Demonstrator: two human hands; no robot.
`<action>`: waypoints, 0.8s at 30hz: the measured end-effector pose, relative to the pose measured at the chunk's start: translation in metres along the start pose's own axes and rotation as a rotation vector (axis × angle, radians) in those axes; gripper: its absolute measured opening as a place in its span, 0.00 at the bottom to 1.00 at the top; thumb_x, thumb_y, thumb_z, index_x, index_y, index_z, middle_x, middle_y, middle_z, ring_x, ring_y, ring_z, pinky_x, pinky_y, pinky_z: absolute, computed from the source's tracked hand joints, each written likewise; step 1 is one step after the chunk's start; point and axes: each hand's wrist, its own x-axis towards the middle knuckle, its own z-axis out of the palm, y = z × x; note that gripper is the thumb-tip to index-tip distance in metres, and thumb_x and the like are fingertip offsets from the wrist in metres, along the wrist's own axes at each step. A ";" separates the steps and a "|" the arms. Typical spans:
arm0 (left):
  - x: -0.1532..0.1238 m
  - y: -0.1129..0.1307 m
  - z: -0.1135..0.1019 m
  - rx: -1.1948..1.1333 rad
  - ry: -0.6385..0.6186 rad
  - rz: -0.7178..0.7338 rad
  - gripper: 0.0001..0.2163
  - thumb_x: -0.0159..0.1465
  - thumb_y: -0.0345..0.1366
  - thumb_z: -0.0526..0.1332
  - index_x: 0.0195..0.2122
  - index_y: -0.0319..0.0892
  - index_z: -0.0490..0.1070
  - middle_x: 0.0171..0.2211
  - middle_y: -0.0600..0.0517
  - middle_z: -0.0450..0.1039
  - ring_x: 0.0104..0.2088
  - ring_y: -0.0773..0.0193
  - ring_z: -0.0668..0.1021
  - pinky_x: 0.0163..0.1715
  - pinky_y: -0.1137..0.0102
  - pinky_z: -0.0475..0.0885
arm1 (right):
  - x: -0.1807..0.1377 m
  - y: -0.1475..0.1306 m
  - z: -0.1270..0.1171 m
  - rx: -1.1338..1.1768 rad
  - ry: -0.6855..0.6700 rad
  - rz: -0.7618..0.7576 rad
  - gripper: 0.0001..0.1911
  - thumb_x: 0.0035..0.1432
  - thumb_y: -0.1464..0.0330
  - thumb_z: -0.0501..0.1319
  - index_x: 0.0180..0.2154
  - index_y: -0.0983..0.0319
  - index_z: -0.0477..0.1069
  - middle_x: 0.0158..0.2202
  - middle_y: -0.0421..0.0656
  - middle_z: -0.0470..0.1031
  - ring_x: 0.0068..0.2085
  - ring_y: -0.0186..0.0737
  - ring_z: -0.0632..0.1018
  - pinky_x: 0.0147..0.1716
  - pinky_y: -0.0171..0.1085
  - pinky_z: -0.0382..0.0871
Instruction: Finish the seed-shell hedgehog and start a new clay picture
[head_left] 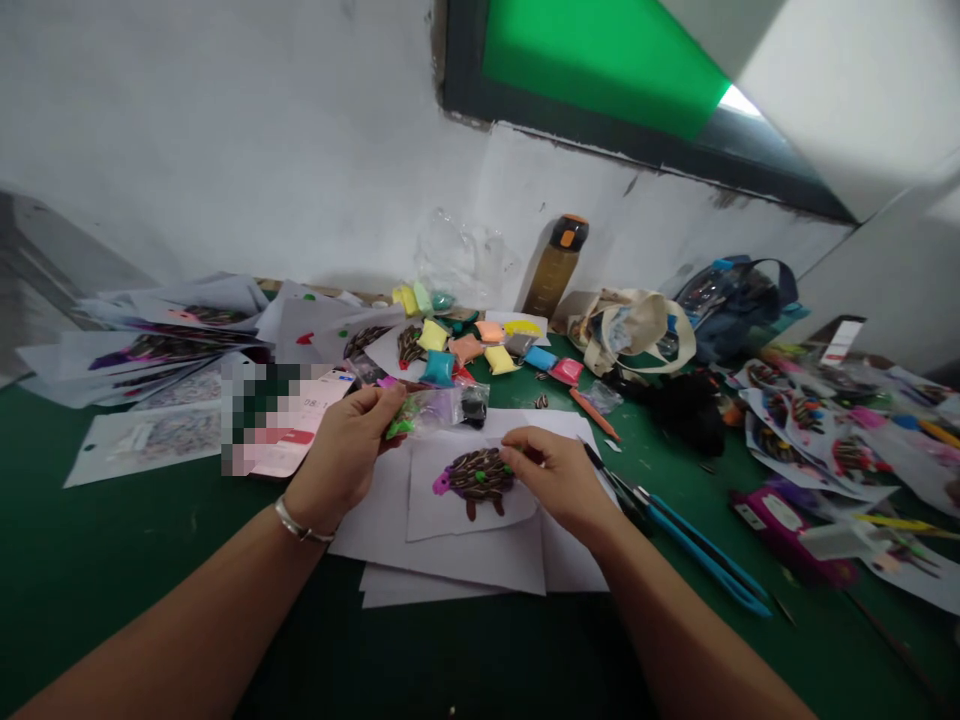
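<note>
Left hand (352, 440) was raised left of the card (424, 522), thumb and fingers pinched closed on a clear bag (442, 405). Green clay (401, 420) showed at the fingertips; could not tell whether it was inside the bag.

Right hand (559, 480) was at the upper right of the hedgehog (480, 475), fingers bent, thumb and forefinger close together. Could not tell whether they gripped anything.

Hedgehog was on the card in front of the person, between the hands: purple head, dark striped body, green dots, brown legs. Card lay on white sheets (450, 560), these on a green table (150, 540).

Phone (307, 420) sat just beside the left hand. Clay packs (465, 349) were scattered beyond the card. Blue tweezers (709, 552) lay right of the right forearm. Bottle (553, 270) stood near the wall (262, 150).
</note>
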 end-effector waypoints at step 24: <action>0.000 0.001 0.000 -0.013 -0.003 0.020 0.14 0.52 0.46 0.68 0.26 0.40 0.71 0.25 0.57 0.65 0.23 0.73 0.66 0.23 0.78 0.66 | 0.005 0.009 0.014 -0.314 0.054 -0.325 0.13 0.64 0.65 0.53 0.39 0.59 0.76 0.36 0.46 0.75 0.41 0.43 0.73 0.43 0.41 0.65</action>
